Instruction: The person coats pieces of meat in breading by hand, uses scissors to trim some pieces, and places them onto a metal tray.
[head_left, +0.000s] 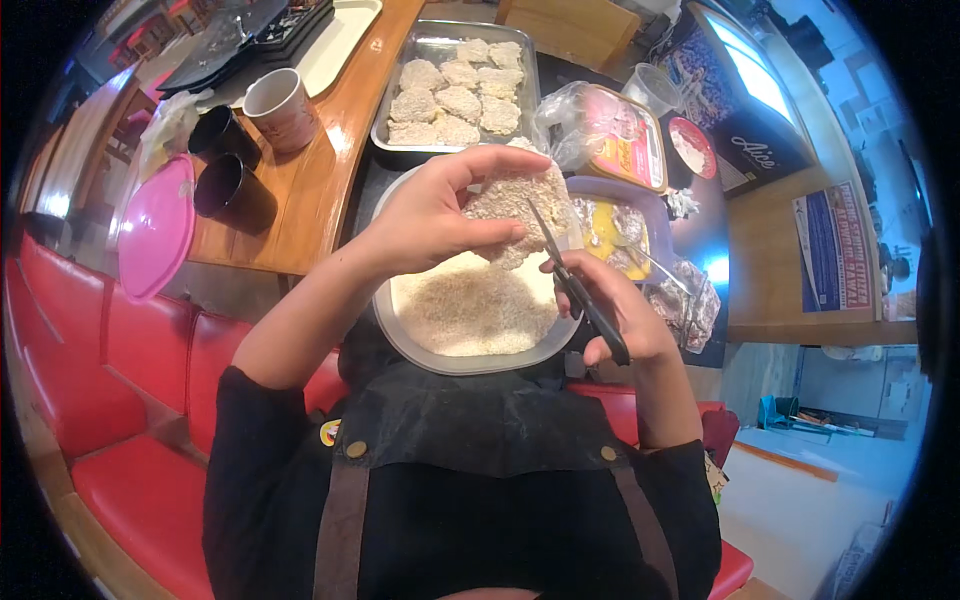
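My left hand grips a crumb-coated cutlet by its edges, raised over a plastic tub of breadcrumbs. In my right hand is a pair of black-handled scissors, its blades pointing up against the cutlet's near face. Whether the blades are parted is hard to tell. Past my hands, a metal tray holds several breaded pieces in rows. Right of the crumbs stands a lilac container with yellow egg liquid, coated pieces and a metal utensil.
A plastic bag of meat lies at the right. Behind the egg container are a pink-labelled tub, a red bowl of white powder and a clear cup. Leftward, a wooden table bears black cups, a patterned cup and a pink lid.
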